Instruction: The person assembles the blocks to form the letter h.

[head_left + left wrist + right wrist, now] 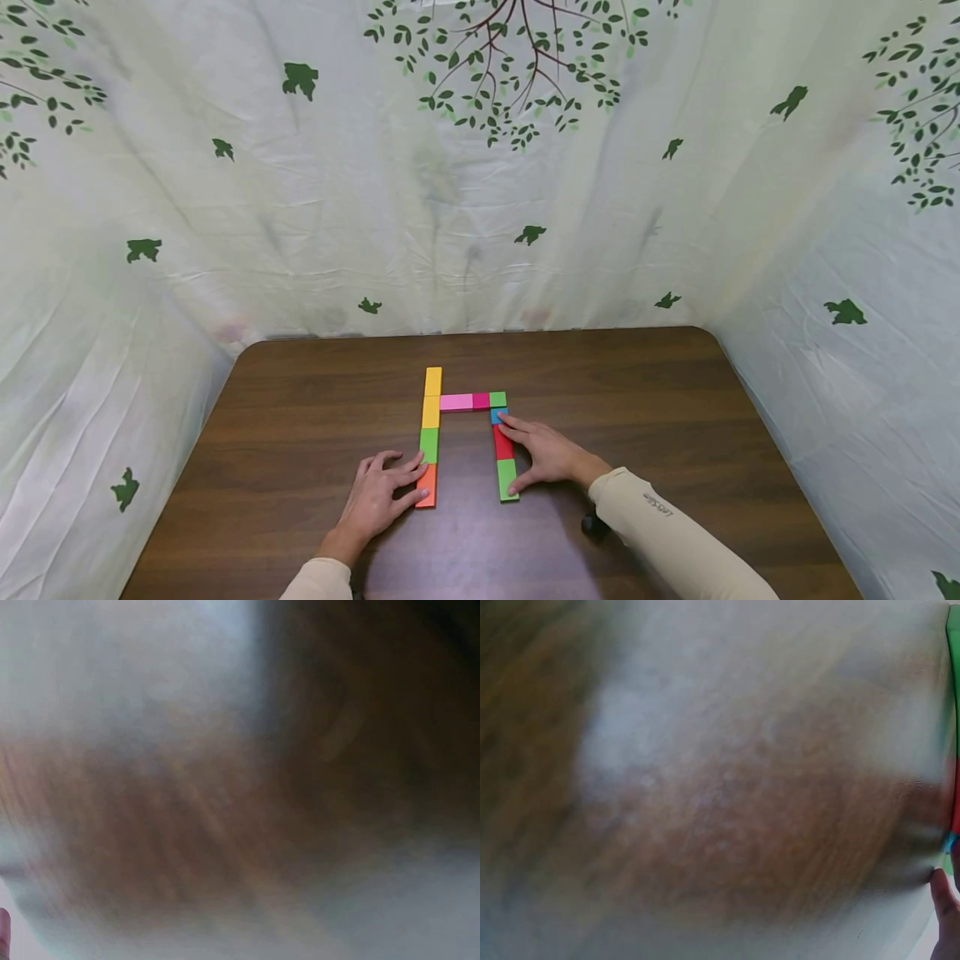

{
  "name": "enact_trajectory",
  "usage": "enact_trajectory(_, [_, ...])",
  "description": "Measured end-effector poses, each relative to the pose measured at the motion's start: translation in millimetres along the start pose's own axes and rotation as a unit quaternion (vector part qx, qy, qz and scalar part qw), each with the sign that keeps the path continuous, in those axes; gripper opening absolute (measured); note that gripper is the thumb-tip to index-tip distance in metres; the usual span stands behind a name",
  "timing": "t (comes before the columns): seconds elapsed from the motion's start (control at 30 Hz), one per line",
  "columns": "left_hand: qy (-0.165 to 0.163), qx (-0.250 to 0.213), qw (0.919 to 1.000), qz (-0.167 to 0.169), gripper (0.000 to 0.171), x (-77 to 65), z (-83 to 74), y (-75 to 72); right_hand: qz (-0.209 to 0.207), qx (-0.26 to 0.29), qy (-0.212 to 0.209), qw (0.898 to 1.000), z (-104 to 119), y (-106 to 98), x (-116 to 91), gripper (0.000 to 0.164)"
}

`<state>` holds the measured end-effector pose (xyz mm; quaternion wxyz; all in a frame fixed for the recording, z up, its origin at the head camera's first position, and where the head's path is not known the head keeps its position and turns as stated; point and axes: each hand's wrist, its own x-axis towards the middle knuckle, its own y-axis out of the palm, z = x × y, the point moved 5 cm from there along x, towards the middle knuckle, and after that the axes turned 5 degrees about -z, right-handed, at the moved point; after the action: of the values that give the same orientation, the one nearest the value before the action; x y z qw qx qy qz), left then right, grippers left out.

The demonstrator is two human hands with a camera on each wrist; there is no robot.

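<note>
Flat coloured blocks lie on the table in a shape like an A with a protruding left leg. The left column has two yellow blocks (pixel 431 412), a green block (pixel 429 445) and an orange block (pixel 427 497). A pink block (pixel 457 403) and a magenta block (pixel 481 402) form the crossbar. Down the right run a small green block (pixel 497 399), a blue block (pixel 496 416), a red block (pixel 504 442) and a longer green block (pixel 506 475). My left hand (pixel 373 493) touches the left column's lower outer side. Extended fingers of my right hand (pixel 551 454) touch the right column.
The brown wooden table (pixel 637 375) has rounded back corners. A white curtain (pixel 450 208) with printed leaves and birds surrounds it. A small black object (pixel 595 527) shows below the right cuff. Both wrist views are mostly blurred.
</note>
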<state>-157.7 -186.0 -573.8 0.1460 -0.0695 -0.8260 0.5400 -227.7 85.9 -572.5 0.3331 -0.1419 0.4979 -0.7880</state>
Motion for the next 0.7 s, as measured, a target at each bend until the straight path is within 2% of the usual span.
enact_trajectory(0.17, [0.002,0.002,1.0000,-0.004,0.049,0.2,0.3,0.3,0.000,0.002,0.003,1.000,1.3,-0.7,0.1,0.107])
enact_trajectory(0.47, [0.000,0.008,0.9999,0.008,0.048,0.5,-0.4,0.1,-0.003,0.000,0.005,1.000,2.2,-1.5,1.1,0.106])
enact_trajectory(0.7, [0.010,0.007,0.9999,-0.011,0.049,-0.2,-0.4,0.2,-0.008,0.005,0.001,1.000,2.9,-1.3,1.0,0.106])
